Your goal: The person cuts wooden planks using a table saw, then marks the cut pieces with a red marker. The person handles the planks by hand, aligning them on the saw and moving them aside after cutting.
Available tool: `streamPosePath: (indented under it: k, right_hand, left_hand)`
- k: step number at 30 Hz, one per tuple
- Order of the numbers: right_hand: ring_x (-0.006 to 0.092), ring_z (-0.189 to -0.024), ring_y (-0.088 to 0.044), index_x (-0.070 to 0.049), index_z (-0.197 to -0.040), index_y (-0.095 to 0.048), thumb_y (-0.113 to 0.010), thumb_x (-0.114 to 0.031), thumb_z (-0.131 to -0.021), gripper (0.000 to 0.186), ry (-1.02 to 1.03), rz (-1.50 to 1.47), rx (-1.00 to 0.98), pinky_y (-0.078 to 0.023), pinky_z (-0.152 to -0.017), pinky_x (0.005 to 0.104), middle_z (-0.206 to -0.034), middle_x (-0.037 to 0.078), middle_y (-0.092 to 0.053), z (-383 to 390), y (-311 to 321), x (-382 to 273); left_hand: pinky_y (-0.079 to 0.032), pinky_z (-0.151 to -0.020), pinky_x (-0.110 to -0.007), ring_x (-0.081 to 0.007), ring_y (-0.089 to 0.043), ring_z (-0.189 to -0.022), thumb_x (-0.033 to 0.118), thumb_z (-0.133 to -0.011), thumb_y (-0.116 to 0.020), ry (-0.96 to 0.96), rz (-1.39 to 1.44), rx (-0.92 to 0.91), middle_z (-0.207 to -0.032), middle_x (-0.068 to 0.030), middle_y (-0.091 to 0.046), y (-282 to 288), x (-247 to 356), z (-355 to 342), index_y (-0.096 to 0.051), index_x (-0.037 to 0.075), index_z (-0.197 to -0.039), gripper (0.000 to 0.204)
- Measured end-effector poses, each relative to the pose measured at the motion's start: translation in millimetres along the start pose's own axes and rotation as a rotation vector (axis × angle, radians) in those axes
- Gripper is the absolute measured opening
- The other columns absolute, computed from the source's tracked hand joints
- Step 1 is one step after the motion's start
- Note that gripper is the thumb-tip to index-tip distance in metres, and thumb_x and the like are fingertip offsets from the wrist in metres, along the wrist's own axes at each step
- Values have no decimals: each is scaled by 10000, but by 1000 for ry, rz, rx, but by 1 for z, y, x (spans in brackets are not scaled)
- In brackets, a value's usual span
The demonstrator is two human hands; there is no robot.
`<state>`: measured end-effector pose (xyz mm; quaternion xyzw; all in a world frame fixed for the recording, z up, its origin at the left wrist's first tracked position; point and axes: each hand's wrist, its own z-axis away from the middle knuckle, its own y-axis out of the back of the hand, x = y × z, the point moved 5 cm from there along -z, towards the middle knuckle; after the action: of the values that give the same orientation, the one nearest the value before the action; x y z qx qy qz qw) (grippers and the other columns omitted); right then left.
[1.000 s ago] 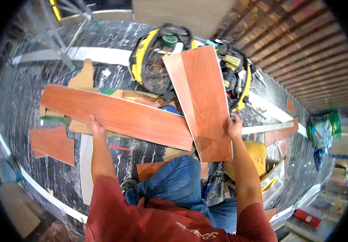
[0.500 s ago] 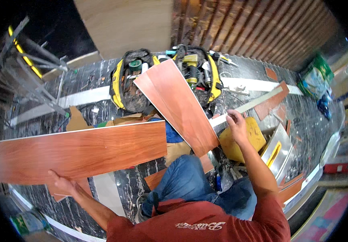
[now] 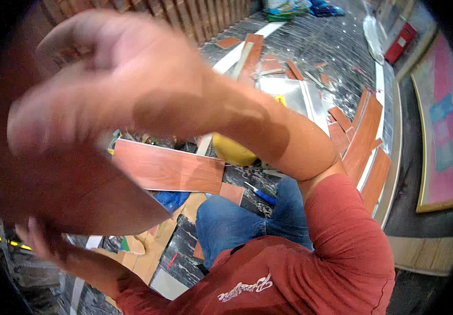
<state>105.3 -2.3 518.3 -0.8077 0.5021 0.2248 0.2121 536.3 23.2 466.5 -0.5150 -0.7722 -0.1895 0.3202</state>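
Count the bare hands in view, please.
2: the blurred right hand at upper left, near the dark board, and the left hand at lower left, by its lower edge. The board could hide more.

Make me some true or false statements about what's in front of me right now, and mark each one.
1. The left hand is at the lower edge of the raised board. True.

2. The right hand appears lower in the picture than the left hand. False: it appears higher.

3. The blue-handled tool is in the right hand. False: it lies on the floor.

4. The right forearm partly hides a yellow object. True.

5. The person's shirt is green. False: it is red.

6. A thin red stick lies on the floor. True.
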Motion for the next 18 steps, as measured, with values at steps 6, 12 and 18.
streamPosePath:
  k: [6,12,18]
  right_hand:
    - [136,-924,-661,-17,-1067,-656,-633,-243,-949,257,32,314,592,-534,-845,306,-1033,41,-692,107,168,-40]
    - [270,-1115,-600,56,-1264,-490,-553,-162,-982,362,79,-22,1107,-509,-970,411,-1236,156,-597,208,320,-29]
    - [269,-1125,-584,35,-1248,-508,-537,-188,-993,341,-10,-44,1333,-489,-986,414,-1246,151,-586,274,382,-15]
  left_hand:
    - [-485,-857,-338,-233,-615,-927,149,-800,-721,-311,-185,-763,-1006,-120,-640,-373,72,40,-608,-14,-1133,388]
    - [-498,-857,-331,-214,-604,-1013,168,-781,-787,274,132,-1696,-1065,-103,-632,-443,43,247,-630,35,-1123,399]
    - [-379,-1105,-452,-312,-526,-1224,215,-956,-595,1279,1341,-596,-1377,-154,-499,-501,-176,341,-422,22,-1361,481]
